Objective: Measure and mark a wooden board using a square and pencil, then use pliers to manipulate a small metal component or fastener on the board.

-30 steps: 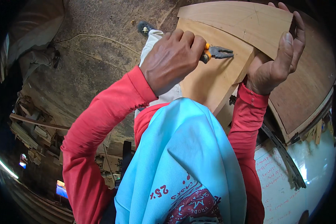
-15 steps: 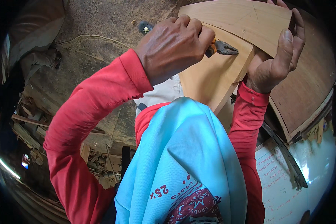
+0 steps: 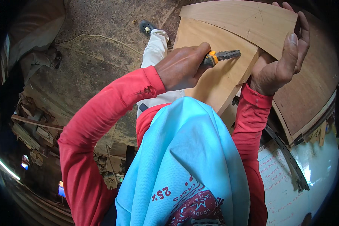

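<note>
My left hand (image 3: 182, 66) is closed round the dark handles of a pair of pliers (image 3: 228, 55) with orange near the joint. Their jaws point right, over a pale wooden block (image 3: 214, 35), and cannot be clearly seen touching it. A thin curved wooden panel (image 3: 248, 15) lies across the block's far side. Against this panel's right end rests my right hand (image 3: 278, 69), palm turned up, its thumb and fingers apart. Part of the hand and some fingers are hidden by the panel.
A larger brown curved board (image 3: 309, 98) extends at the right. Beneath it is a white surface with red writing (image 3: 282, 192) and a dark metal strip (image 3: 290, 160). Light blue cloth (image 3: 184, 150) fills the lower middle. Wood offcuts (image 3: 34, 139) lie at the left, and a dark shoe (image 3: 147, 27) stands on the floor.
My left hand has dropped nearer and rotated with the pliers, so more of their orange part shows. My right hand has hardly moved.
</note>
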Motion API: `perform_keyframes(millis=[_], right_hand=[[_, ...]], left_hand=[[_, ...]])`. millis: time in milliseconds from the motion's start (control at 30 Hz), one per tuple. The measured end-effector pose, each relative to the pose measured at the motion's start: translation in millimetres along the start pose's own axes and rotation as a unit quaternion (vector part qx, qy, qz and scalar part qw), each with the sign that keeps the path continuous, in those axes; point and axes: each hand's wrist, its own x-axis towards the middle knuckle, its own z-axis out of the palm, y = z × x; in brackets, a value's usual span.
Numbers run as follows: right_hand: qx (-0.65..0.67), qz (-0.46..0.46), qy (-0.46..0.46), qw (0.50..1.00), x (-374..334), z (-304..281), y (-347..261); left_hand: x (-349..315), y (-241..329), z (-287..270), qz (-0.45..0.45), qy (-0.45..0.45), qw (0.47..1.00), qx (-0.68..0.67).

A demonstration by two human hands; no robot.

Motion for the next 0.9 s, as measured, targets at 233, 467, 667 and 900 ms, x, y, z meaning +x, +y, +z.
perform_keyframes(millis=[233,467,667,900], right_hand=[[0.021,-0.013,-0.01,1.0,1.3,-22.2,11.2],[0.132,-0.092,-0.152,0.975,9.2,-67.8,54.4],[0.786,0.116,0.04,0.605,1.7,1.5,8.6],[0.793,0.094,0.049,0.6,4.0,7.0,9.5]], left_hand=[[3.6,4.9,13.7,-0.027,-0.015,0.992,-0.124],[1.2,-2.1,20.2,-0.017,-0.043,0.973,-0.225],[4.7,3.2,10.3,-0.116,-0.148,0.904,-0.383],[-2.1,0.2,12.0,-0.169,-0.225,0.783,-0.555]])
